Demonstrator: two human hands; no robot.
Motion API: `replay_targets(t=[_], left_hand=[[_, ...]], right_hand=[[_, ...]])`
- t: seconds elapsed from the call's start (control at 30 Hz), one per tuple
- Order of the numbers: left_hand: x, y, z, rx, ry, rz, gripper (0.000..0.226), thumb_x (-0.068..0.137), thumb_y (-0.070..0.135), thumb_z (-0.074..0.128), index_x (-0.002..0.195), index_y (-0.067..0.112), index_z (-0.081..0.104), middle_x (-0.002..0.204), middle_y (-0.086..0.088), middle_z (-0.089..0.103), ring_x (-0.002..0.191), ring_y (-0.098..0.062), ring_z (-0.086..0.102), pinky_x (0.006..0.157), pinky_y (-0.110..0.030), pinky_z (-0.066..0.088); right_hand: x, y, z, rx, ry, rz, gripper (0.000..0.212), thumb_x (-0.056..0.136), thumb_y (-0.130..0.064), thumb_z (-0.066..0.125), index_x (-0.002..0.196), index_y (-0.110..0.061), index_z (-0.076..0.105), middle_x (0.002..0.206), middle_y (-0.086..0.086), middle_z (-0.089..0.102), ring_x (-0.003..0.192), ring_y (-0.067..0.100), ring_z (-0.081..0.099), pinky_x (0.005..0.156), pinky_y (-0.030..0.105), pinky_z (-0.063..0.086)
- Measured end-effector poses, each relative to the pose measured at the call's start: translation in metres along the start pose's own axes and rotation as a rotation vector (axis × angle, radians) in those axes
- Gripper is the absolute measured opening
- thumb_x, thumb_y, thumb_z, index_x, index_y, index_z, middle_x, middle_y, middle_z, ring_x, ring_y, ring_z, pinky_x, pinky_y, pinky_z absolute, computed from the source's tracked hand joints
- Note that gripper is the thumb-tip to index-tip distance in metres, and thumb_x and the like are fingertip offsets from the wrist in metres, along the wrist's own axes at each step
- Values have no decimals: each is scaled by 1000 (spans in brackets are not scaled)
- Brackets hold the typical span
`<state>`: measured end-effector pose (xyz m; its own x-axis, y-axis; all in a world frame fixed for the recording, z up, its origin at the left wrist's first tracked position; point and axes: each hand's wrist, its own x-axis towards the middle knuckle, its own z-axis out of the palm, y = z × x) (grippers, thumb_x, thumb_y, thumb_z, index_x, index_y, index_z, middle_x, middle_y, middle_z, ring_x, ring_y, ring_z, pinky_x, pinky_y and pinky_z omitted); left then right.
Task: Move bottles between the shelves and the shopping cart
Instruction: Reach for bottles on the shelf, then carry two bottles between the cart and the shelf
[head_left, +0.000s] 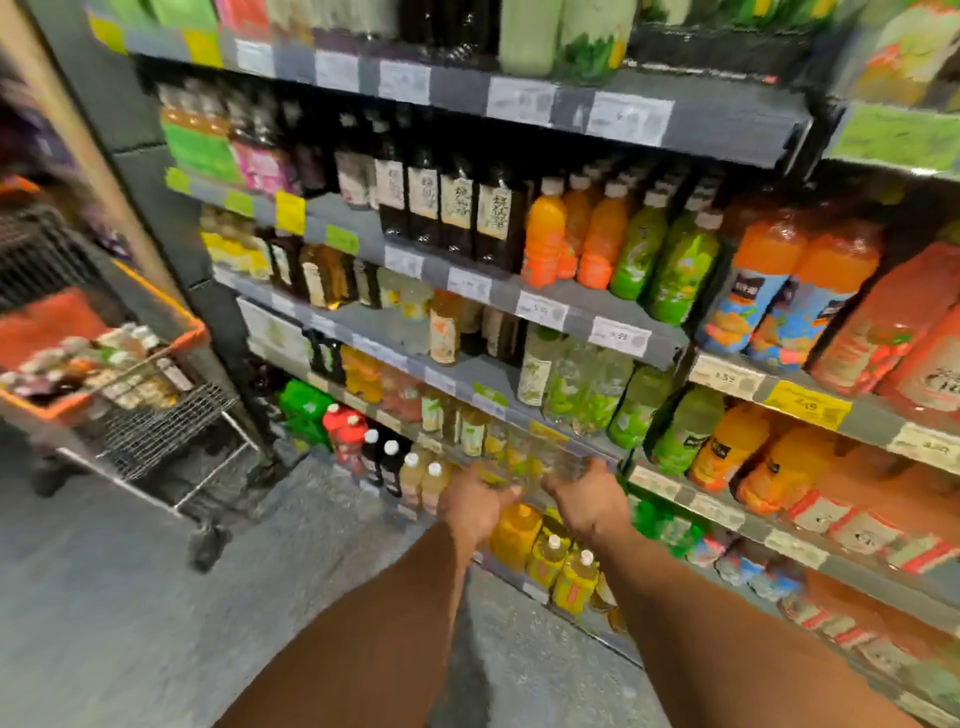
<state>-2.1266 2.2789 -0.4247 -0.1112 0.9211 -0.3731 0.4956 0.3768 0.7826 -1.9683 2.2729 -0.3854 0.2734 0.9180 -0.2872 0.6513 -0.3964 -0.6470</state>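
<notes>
Clear plastic bottles (540, 465) are sitting between both hands, left hand (475, 506) and right hand (589, 499) gripping them. Grey metal shelves (597, 306) are rising beyond the hands; a wire shopping cart (150, 415) is standing far left.

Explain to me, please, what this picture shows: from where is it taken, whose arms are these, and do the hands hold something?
There is no robot here. A camera worn on a person's head looks forward and down, so the two bare arms at the bottom are that person's own. The left hand and the right hand both reach toward a low shelf of drinks. Between them are blurred, clear bottles; whether the fingers already grip them I cannot tell. The shelves hold many orange, green and dark bottles. On the left stands a shopping cart with an orange rim, with bottles already lying in it.
</notes>
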Motion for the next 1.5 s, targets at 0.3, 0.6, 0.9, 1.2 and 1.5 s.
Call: replay_targets(t=[0.3,0.6,0.9,1.2,1.5], left_hand=[[-42,-123,-159,-58,356,-288,75,83,48,70,146,17,43,143,-9,52,129,-29,51,107,-35,41],[-45,-198,-312,-122,440,-327,83,78,53,73,145,14,45,139,-8,57,124,-25,55,97,-27,43],[-34,-263,-424,-267,535,-415,89,78,48,78,150,18,36,145,-8,51,120,-26,58,94,-30,48],[80,-273,-507,-248,613,-434,74,83,42,75,142,13,43,119,-6,63,81,-12,63,63,-15,49],[207,-259,-607,-297,646,-465,67,78,49,76,135,24,50,115,2,67,84,-10,65,63,-25,49]], right_hand=[[-85,-97,110,-52,-239,-247,60,86,-37,68,135,-8,49,131,16,59,118,35,56,97,39,45],[-119,-213,235,11,-335,-317,54,77,-38,78,121,-13,60,110,3,66,107,29,61,85,33,48],[-134,-313,356,-66,-489,-335,83,83,-41,71,149,-8,34,147,13,45,133,30,44,108,37,38],[-43,-421,441,-155,-539,-392,81,80,-46,72,143,-7,39,137,14,54,124,32,52,99,37,43],[70,-551,501,-224,-553,-460,72,78,-49,74,131,-6,48,127,16,60,116,36,56,95,40,47]])
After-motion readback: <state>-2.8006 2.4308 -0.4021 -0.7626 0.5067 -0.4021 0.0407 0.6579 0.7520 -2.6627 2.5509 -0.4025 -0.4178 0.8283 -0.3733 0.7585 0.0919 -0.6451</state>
